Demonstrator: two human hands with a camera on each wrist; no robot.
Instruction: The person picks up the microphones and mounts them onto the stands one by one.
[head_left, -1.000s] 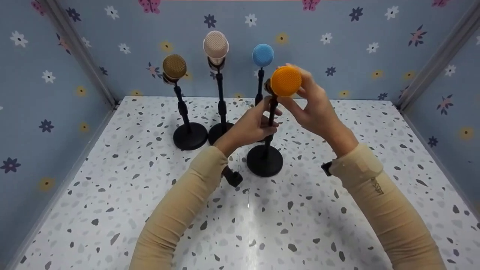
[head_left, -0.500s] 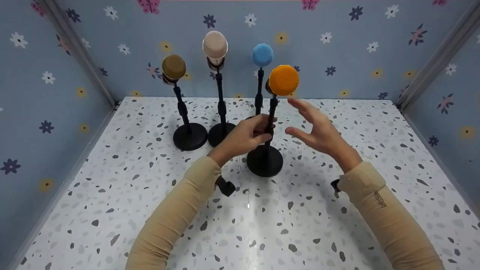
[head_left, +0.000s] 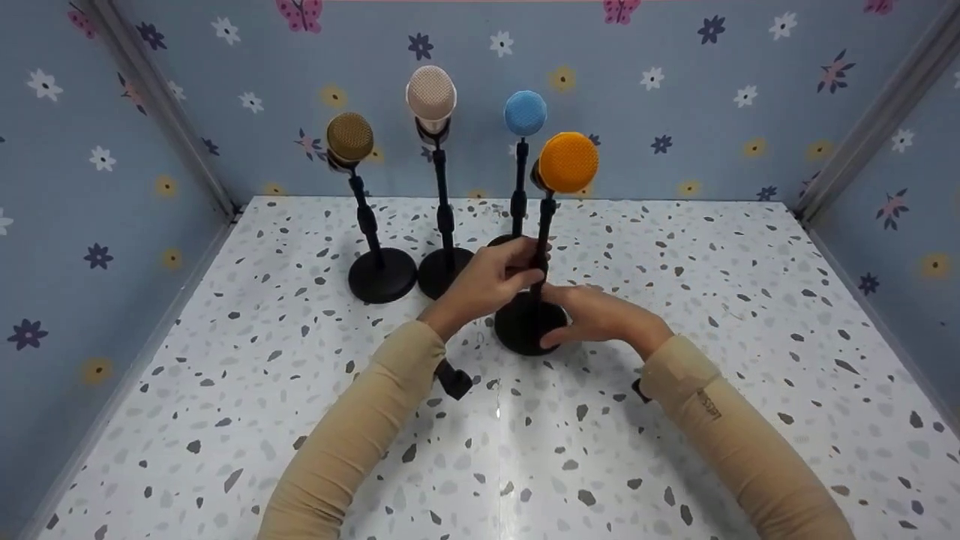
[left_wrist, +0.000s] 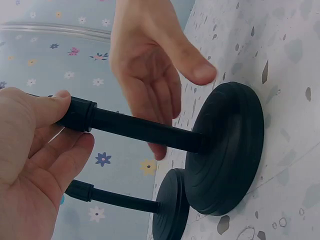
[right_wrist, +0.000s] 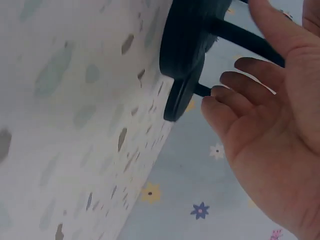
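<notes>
An orange round-headed microphone [head_left: 568, 163] tops a black desk stand [head_left: 547, 221] whose round base [left_wrist: 225, 150] sits on the table. My left hand [head_left: 484, 281] grips the stand's pole, thumb and fingers about the collar [left_wrist: 80, 114] in the left wrist view. Low by the base, my right hand [head_left: 604, 315] is held with thumb and fingers spread to either side of the pole. In the right wrist view its fingers [right_wrist: 245, 90] look loosely bent and apart from the pole. Behind stands a blue microphone [head_left: 525, 113], its base partly hidden by my left hand.
To the left stand a pale pink microphone [head_left: 432, 95] and a brown-gold microphone [head_left: 350, 138] on similar black stands, their bases close together. The speckled white table [head_left: 300, 420] meets a flowered blue wall [head_left: 615, 120] behind, with side panels left and right.
My right hand has left the orange microphone head and come down beside the stand's base. My left hand has slid lower on the pole. The stand stays in place.
</notes>
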